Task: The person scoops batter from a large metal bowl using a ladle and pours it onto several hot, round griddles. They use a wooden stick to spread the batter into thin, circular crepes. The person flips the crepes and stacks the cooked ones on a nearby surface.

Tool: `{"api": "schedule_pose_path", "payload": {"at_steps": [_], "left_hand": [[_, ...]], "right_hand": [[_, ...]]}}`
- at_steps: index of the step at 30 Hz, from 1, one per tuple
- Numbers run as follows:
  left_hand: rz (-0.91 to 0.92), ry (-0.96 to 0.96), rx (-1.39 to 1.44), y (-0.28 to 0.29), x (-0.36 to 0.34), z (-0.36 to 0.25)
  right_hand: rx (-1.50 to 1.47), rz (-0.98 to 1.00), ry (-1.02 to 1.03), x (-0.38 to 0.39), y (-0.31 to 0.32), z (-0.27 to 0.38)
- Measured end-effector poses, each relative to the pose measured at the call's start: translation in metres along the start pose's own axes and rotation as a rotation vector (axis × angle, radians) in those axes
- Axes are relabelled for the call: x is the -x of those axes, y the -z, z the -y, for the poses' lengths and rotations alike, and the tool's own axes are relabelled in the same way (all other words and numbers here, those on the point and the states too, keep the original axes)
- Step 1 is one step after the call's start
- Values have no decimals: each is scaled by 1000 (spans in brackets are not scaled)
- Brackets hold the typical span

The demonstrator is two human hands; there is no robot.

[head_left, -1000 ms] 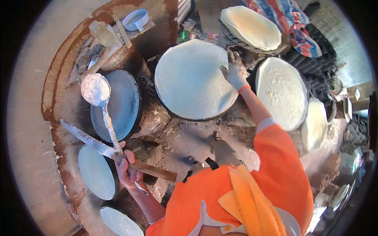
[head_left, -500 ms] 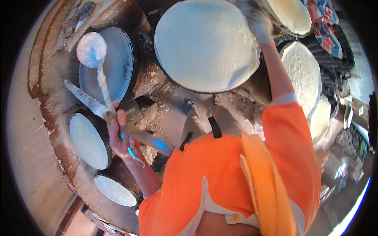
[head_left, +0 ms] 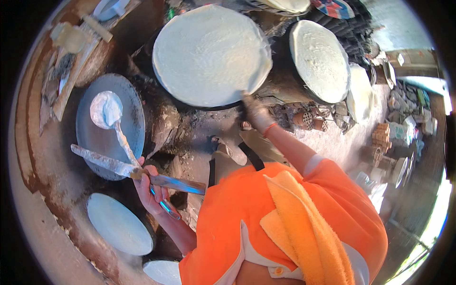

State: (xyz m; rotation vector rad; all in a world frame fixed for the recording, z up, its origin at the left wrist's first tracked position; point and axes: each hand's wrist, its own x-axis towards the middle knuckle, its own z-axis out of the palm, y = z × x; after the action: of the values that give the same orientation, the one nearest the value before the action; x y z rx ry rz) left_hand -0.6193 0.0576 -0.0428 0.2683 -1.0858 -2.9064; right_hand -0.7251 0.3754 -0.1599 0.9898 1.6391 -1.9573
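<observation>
My left hand [head_left: 151, 191] is closed round the handles of a batter-coated ladle [head_left: 106, 110] and a long flat spatula [head_left: 102, 161]; they cross above a dark round griddle [head_left: 85, 128]. A shiny bluish looped piece [head_left: 169, 210] hangs by that palm. Whitish and blurred, my right hand [head_left: 258, 116] reaches to the near right rim of a large round pan covered by a pale flatbread [head_left: 209, 54]. Its fingers are bent around something dark at the rim, which I cannot make out.
More flatbreads lie on the right, one on a dark pan [head_left: 320, 61]. Two pale discs [head_left: 118, 223] sit at the lower left. Perforated cylinders [head_left: 304, 120] stand on the floor beyond my right forearm, with bricks [head_left: 381, 136] farther right. A board [head_left: 71, 78] lies upper left.
My right hand has come from the far right of the large pan round to its near right rim. The view has shifted; the left hand still holds the ladle and spatula.
</observation>
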Motion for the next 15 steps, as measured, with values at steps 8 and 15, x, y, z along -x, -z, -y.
{"api": "schedule_pose_path", "payload": {"at_steps": [8, 15], "left_hand": [[124, 91, -120, -31, 22, 8], [-241, 130, -579, -102, 44, 13]], "right_hand": [[474, 303, 607, 41, -42, 15], [854, -358, 854, 51, 139, 44]]}}
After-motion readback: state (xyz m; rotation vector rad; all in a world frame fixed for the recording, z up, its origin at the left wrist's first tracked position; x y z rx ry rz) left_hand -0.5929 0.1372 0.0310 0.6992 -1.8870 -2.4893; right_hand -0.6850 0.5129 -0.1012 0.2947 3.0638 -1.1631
